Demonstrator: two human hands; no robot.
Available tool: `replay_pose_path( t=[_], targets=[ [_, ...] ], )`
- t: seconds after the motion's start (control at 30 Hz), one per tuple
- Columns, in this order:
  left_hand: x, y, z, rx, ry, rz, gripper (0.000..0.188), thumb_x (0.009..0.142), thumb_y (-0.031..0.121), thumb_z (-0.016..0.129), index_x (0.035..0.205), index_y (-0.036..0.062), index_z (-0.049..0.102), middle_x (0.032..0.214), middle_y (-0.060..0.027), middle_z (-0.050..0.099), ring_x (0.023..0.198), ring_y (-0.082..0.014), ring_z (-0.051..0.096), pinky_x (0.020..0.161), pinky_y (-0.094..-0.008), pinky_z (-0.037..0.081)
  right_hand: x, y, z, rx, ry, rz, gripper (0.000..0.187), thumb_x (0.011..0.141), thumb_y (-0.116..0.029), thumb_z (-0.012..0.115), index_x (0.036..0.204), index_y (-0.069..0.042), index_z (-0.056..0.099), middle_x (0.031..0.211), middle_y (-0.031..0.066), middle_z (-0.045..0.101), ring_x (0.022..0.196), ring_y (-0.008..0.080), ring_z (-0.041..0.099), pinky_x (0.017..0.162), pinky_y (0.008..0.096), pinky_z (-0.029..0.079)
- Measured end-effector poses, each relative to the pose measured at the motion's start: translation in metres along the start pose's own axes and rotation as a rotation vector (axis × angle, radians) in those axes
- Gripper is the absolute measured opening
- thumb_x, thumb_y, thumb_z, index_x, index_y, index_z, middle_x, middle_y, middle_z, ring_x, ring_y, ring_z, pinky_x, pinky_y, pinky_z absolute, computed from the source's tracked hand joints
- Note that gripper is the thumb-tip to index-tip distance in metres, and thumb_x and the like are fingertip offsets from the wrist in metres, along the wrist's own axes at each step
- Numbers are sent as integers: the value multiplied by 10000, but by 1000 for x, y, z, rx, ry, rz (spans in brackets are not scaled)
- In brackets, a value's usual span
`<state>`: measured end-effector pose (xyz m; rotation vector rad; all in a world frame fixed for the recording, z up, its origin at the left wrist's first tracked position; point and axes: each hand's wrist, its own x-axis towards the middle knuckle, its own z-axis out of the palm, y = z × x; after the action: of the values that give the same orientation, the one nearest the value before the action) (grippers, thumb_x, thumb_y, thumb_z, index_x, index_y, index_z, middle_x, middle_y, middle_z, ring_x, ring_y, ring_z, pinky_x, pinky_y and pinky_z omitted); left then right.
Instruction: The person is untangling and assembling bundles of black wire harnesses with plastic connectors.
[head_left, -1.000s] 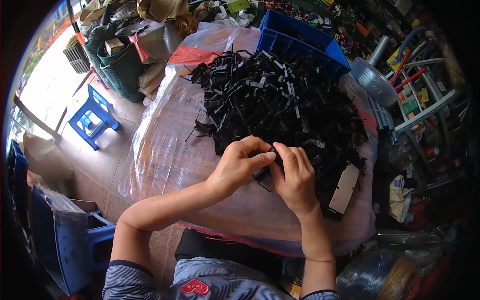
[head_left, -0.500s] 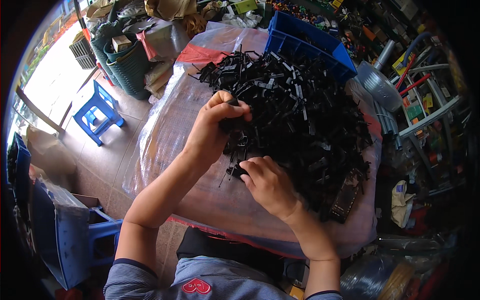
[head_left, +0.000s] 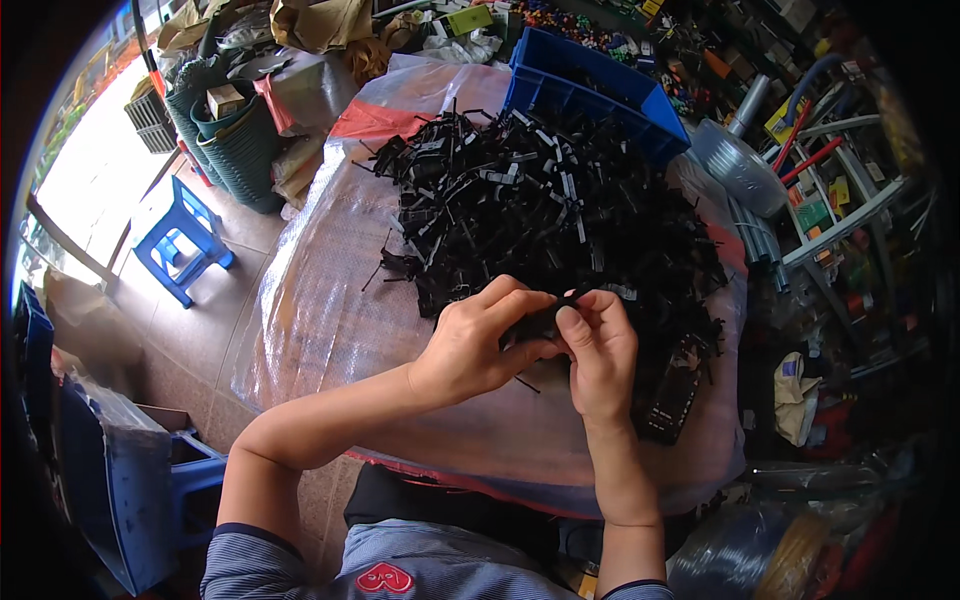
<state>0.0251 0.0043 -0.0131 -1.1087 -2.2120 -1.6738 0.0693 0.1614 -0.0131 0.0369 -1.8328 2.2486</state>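
My left hand (head_left: pixel 478 338) and my right hand (head_left: pixel 602 352) meet at the near side of a heap of black parts (head_left: pixel 500 225). Between their fingertips is a small black piece (head_left: pixel 538 322), pinched from both sides; my fingers cover much of it, so its exact kind is hard to make out. A thin dark strand sticks out below it. The heap is a tangle of small black pieces with thin legs or strands, some with pale labels. Beneath it lies a woven plastic sheet (head_left: pixel 310 310), whitish with red bands. A flat dark slotted piece (head_left: pixel 676 395) rests to the right of my right hand.
A blue plastic crate (head_left: pixel 590 105) stands behind the heap. To the left are a blue stool (head_left: pixel 185 235), a green woven basket (head_left: pixel 238 150) and a blue bin (head_left: pixel 125 480). A clear reel (head_left: pixel 740 170) and metal tubing (head_left: pixel 850 225) are at the right.
My left hand has come down and right from above the heap, and my right hand has moved right. Both now meet at one black piece. The view has shifted slightly.
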Motion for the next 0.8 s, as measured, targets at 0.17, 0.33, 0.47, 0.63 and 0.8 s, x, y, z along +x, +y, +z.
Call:
replay_pose_path(
  t=[0.17,0.33,0.47,0.63,0.8],
  targets=[
    [3,-2,-6,-260,-85,-178,289,776,182,709,1001,18,630,835,-99,560,701,-208,588,614,-289,464,6,-12,-4,-386,44,-369,135,855,-72,628,962,-10,575,959,9,540,773,57,484,727,167,414],
    [7,-7,-13,-523,-134,-490,249,798,185,706,975,20,649,817,23,568,710,-57,531,616,-212,428,0,-10,1,-236,54,-247,203,846,-48,630,1037,3,585,904,-11,540,802,57,487,731,168,411],
    [7,-4,-13,-547,-98,-496,273,784,171,716,971,-11,635,747,-14,598,679,-88,549,590,-242,440,5,-9,-7,-543,-187,-423,113,845,-54,623,956,-40,631,941,27,501,788,69,473,707,172,393],
    [2,-8,-8,-49,43,65,299,694,99,735,970,24,649,784,-104,592,647,-244,603,549,-302,464,6,-3,-2,-304,-218,-277,93,831,-68,642,903,-30,598,1025,58,510,858,95,491,760,213,416],
    [-5,-5,2,204,113,226,230,679,36,728,893,8,649,767,-97,575,620,-242,585,521,-329,476,8,6,-10,131,-238,174,88,855,-53,593,928,-23,555,957,51,591,864,93,531,805,229,419]
  ],
)
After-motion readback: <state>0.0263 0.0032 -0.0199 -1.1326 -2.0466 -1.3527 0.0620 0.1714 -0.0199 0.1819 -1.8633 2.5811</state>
